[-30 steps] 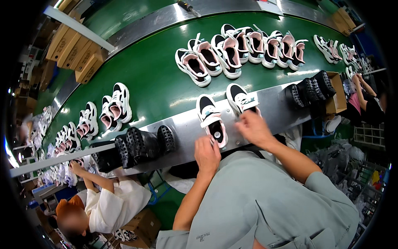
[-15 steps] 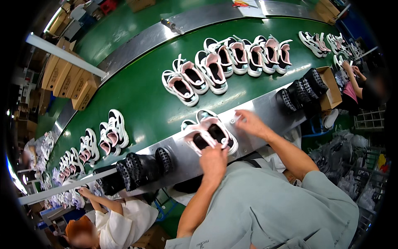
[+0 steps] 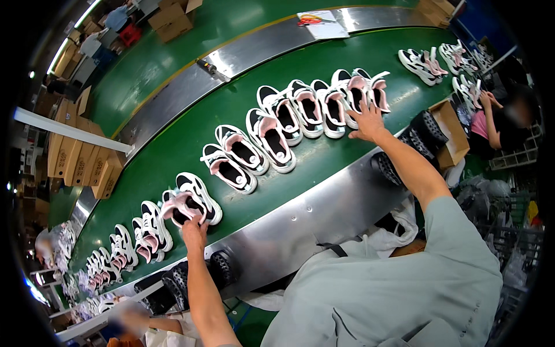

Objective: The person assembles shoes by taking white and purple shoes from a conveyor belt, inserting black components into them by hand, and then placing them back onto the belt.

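On the green work surface at the left, a pair of white, black and pink sneakers (image 3: 200, 194) stands side by side. My left hand (image 3: 194, 233) pinches the heel collar of the nearer one. At the upper right, my right hand (image 3: 368, 124) reaches with spread fingers over the last sneakers of a row (image 3: 335, 110). Its fingertips are at the opening of a pink-lined sneaker (image 3: 355, 92) and appear to touch it. More of the same sneakers (image 3: 272, 139) stand in the middle, heels toward me.
A bare metal ledge (image 3: 300, 217) runs along my side. Black studded shoe-shaped forms (image 3: 219, 267) sit at its left, others (image 3: 428, 130) at its right beside an open carton (image 3: 454, 130). Scissors (image 3: 312, 20) lie on paper at the far rail. Co-workers sit on both sides.
The sneaker pair has gone from the metal ledge before me to the green surface at left, with my left hand. My right hand has moved up and right to the row.
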A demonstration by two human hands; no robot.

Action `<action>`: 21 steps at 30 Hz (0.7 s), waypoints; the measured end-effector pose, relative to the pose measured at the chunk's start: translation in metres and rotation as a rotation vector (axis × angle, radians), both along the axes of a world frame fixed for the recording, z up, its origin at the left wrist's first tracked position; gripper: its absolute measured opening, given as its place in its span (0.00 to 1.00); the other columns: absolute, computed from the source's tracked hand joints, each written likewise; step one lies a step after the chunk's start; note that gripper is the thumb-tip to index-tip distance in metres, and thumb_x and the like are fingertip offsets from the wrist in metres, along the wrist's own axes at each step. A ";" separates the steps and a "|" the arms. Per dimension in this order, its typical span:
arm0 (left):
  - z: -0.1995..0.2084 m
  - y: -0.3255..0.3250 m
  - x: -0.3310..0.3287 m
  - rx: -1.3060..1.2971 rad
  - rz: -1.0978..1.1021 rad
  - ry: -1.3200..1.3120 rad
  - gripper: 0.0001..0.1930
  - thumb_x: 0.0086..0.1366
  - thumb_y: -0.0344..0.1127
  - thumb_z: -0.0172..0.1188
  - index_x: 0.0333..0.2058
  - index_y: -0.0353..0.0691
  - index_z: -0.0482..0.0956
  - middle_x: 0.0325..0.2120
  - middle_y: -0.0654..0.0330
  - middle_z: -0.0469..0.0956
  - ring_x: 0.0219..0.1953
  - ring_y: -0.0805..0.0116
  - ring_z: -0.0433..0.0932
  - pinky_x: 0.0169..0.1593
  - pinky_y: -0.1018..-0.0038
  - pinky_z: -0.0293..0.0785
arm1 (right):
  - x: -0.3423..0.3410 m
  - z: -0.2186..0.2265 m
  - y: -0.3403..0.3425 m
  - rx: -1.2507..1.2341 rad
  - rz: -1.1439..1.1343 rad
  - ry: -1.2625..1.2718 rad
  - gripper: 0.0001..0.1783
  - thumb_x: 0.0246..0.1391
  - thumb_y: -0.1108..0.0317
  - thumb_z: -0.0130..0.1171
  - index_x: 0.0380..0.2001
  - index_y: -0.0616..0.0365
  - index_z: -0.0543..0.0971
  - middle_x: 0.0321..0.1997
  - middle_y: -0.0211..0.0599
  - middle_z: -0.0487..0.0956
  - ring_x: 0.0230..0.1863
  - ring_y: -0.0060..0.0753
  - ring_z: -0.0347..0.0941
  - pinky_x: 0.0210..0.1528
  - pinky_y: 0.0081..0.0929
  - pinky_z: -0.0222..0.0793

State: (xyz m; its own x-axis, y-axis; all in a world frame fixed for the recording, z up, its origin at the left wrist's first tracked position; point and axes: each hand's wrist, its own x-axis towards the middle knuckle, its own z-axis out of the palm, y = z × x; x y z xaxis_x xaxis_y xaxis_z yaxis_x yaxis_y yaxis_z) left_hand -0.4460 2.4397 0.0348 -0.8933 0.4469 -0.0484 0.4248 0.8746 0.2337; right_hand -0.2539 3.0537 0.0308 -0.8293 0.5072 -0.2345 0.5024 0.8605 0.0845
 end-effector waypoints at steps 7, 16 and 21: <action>0.041 0.070 0.040 -0.334 0.101 0.158 0.29 0.50 0.33 0.74 0.54 0.44 0.78 0.49 0.45 0.74 0.52 0.45 0.73 0.51 0.53 0.73 | 0.014 -0.057 0.034 0.069 0.006 0.291 0.18 0.48 0.51 0.69 0.30 0.56 0.87 0.47 0.43 0.79 0.50 0.53 0.72 0.51 0.45 0.69; -0.005 0.215 0.044 0.089 -0.175 -0.025 0.35 0.56 0.23 0.65 0.63 0.50 0.69 0.49 0.43 0.72 0.52 0.42 0.72 0.49 0.52 0.73 | 0.015 -0.033 0.066 -0.171 0.121 0.228 0.21 0.50 0.51 0.66 0.37 0.59 0.82 0.43 0.50 0.80 0.45 0.55 0.75 0.51 0.49 0.69; -0.025 0.226 0.019 0.021 -0.025 -0.269 0.29 0.56 0.34 0.70 0.57 0.52 0.73 0.37 0.46 0.80 0.44 0.43 0.78 0.46 0.52 0.77 | 0.008 0.012 -0.033 0.070 0.102 0.212 0.53 0.43 0.41 0.73 0.70 0.43 0.63 0.69 0.59 0.63 0.70 0.67 0.57 0.70 0.61 0.51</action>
State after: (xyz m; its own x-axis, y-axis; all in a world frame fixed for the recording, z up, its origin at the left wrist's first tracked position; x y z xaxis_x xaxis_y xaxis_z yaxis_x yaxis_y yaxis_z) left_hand -0.4275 2.6660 0.0097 -0.8384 0.4718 -0.2731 0.3659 0.8584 0.3596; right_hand -0.2464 3.0203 0.0429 -0.9040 0.4271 -0.0176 0.4259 0.9035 0.0477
